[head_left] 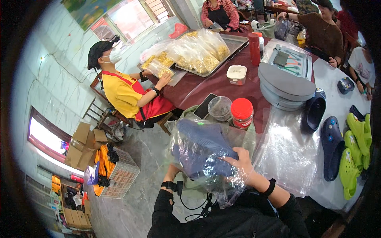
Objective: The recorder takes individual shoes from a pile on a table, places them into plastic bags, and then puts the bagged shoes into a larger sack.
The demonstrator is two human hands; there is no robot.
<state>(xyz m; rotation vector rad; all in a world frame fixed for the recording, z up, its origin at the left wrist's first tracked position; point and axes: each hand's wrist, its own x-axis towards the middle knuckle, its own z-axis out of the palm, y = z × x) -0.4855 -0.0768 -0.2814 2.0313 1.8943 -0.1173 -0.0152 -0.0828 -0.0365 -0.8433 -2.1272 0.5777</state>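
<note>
In front of me is a clear plastic bag (206,179) with dark blue clogs (202,139) inside, held up between both hands. My right hand (240,164) grips the bag's right side, thumb and fingers against the blue shoes. Whether those fingers lie inside or outside the film I cannot tell. At the lower left edge of the bag is my left hand (172,171), holding it from below; its fingers are hidden behind the bag. Flat clear bags (291,152) lie on the table just right of my right hand.
Blue clogs (332,148) and lime green clogs (349,170) lie on the right. A grey sealing machine (287,77), a red-lidded jar (242,113), a round tub (219,108) and a phone (205,106) stand beyond the bag. Far left, a person in yellow (123,93) handles filled bags. A crate (121,174) stands on the floor.
</note>
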